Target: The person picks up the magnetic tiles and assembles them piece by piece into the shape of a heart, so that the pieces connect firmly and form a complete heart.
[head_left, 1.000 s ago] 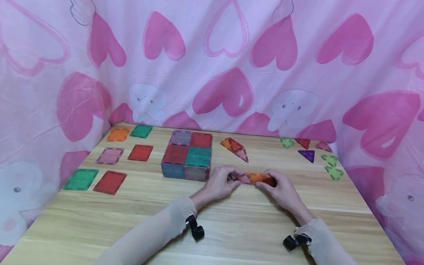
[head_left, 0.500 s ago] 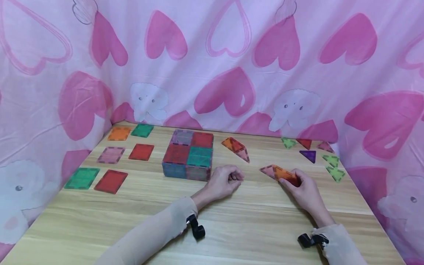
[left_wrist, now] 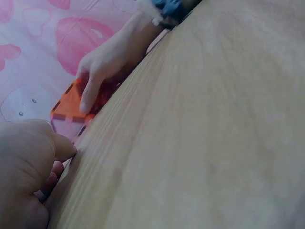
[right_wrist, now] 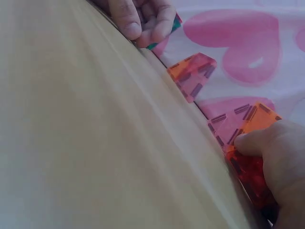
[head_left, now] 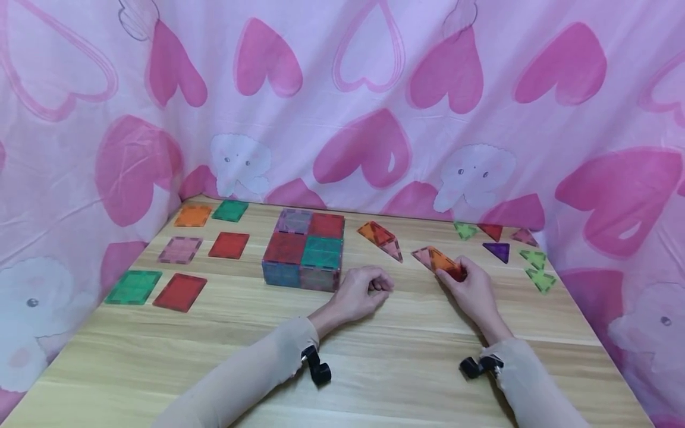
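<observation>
My right hand (head_left: pixel 473 289) pinches a joined piece of triangular magnetic tiles (head_left: pixel 442 261), pink, orange and dark red. In the right wrist view the thumb presses on those tiles (right_wrist: pixel 232 125) near where the colours meet. My left hand (head_left: pixel 360 292) rests on the table with fingers loosely curled and nothing in them. It lies beside the front right corner of a box of square magnetic tiles (head_left: pixel 301 252), with purple, red and green on top. A similar orange, red and pink triangle piece (head_left: pixel 381 240) stands behind, between the box and my right hand.
Flat square tiles lie at the left, among them a green tile (head_left: pixel 134 287) and a red tile (head_left: pixel 180 292). Loose triangles, including a purple triangle (head_left: pixel 497 252) and a lime green one (head_left: pixel 540 280), lie at the right. A pink heart-print curtain (head_left: pixel 353 53) surrounds the wooden table (head_left: pixel 342 380).
My right hand has drawn the joined triangles away from my left hand, to the right, then moved them back a little left and farther from me. My left hand has stayed in place.
</observation>
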The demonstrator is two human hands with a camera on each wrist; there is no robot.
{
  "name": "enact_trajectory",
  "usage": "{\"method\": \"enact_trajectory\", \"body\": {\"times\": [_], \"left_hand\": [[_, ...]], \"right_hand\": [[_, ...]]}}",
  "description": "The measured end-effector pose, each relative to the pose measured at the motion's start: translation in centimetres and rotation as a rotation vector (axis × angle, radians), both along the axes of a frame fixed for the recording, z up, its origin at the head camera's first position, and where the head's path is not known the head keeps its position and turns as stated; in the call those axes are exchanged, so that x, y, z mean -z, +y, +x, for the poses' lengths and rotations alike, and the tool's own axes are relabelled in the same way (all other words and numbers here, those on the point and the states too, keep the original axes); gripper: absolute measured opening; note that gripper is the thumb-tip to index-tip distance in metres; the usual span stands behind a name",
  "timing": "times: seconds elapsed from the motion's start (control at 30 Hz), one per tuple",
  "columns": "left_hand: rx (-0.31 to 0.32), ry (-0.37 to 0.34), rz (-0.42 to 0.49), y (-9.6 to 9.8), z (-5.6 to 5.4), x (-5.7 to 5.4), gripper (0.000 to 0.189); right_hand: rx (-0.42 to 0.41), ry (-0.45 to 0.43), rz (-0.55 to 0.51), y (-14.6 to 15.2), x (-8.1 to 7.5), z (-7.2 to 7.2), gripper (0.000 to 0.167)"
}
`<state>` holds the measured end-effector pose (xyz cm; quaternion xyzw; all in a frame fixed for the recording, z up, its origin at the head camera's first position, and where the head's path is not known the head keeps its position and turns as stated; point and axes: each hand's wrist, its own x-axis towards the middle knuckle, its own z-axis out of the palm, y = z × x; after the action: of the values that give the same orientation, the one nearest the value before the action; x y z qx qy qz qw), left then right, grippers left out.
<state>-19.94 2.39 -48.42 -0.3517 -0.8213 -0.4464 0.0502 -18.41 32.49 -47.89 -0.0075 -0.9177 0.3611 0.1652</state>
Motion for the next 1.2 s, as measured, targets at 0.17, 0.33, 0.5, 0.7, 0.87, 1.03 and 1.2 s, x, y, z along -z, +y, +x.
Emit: {"method": "enact_trajectory", "body": {"times": [0.17, 0.33, 0.5, 0.7, 0.87, 1.03, 1.2], "left_hand": [[0.004, -0.009, 0.002, 0.0, 0.1, -0.1, 0.013], [0.025, -0.01, -0.004, 0.3, 0.3, 0.0, 0.012], [0.045, -0.003, 0.013, 0.6, 0.4, -0.1, 0.011], [0.042, -0.011, 0.015, 0.6, 0.3, -0.3, 0.011], [0.04, -0.017, 0.015, 0.4, 0.2, -0.3, 0.011], [0.029, -0.024, 0.013, 0.1, 0.1, -0.2, 0.011], [0.021, -0.02, 0.012, -0.1, 0.0, 0.0, 0.011]], "right_hand": [[0.007, -0.027, -0.045, -1.7, 0.1, -3.3, 0.027], [0.003, -0.014, -0.064, -3.3, 0.3, -6.0, 0.033], [-0.003, 0.031, -0.083, -4.6, 0.4, -8.0, 0.028], [-0.017, 0.039, -0.108, -5.6, 0.3, -9.3, 0.026], [-0.039, 0.005, -0.109, -5.6, 0.2, -9.4, 0.03], [-0.089, -0.046, -0.153, -5.1, 0.2, -9.0, 0.047], [-0.121, -0.056, -0.237, -3.7, 0.6, -8.1, 0.062]]}}
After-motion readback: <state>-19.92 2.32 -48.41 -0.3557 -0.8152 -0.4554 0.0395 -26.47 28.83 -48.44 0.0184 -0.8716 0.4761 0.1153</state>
